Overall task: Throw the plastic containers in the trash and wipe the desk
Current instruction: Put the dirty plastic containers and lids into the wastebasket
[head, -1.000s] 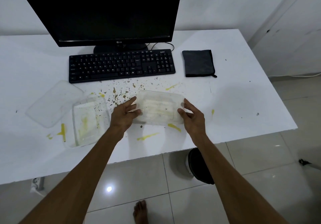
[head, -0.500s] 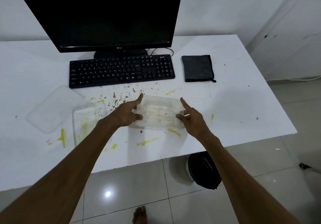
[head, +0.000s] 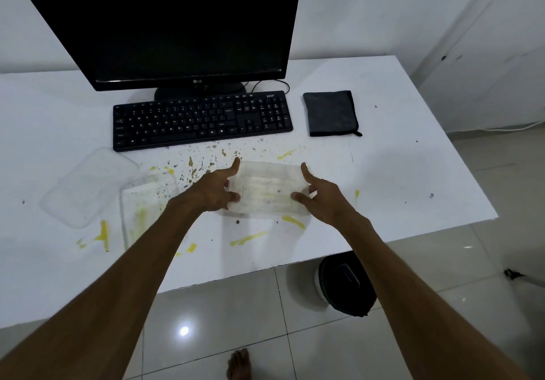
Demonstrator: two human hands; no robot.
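Note:
A clear plastic container (head: 267,189), smeared yellow inside, lies on the white desk (head: 398,179) in front of the keyboard. My left hand (head: 218,190) grips its left end and my right hand (head: 318,196) grips its right end, thumbs and fingers pinching the rim. A second stained clear container (head: 144,202) lies to the left, partly hidden by my left forearm. A clear lid (head: 88,185) lies further left. A folded dark cloth (head: 330,112) rests right of the keyboard. A black trash bin (head: 345,285) stands on the floor under the desk's front edge.
A black monitor (head: 165,25) and black keyboard (head: 200,120) stand at the back of the desk. Yellow smears (head: 247,238) and dark crumbs (head: 203,167) cover the desk between keyboard and front edge. My bare foot (head: 239,365) shows on the tiled floor.
Both hands have closed in on the container's two ends and now pinch it. The view has shifted back, so the bin shows more fully.

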